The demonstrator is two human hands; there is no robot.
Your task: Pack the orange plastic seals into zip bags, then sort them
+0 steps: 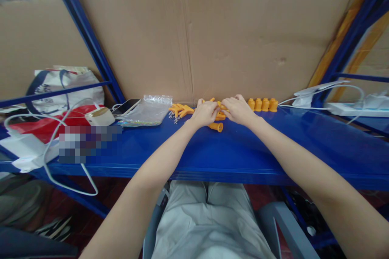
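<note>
My left hand [204, 114] and my right hand [238, 110] meet over the far half of the blue shelf. The fingers of both are closed on a small yellow-orange plastic piece [223, 107] between them, its shape mostly covered. Below my fingers lies a yellow-orange tube-like part with a round flared end [216, 127]. Left of my left hand is a pile of branched yellow-orange pieces [181, 110], with small metallic bits [175, 119] beside it. Several yellow-orange bell-shaped caps [265, 105] stand in a row to the right of my right hand.
Cardboard [243, 36] walls off the back of the blue shelf [225, 153]. On the left are a clear plastic bag [152, 111], a phone [127, 107], a white charger [99, 116], cables and a cloth bag [69, 89]. A power strip [349, 109] lies far right.
</note>
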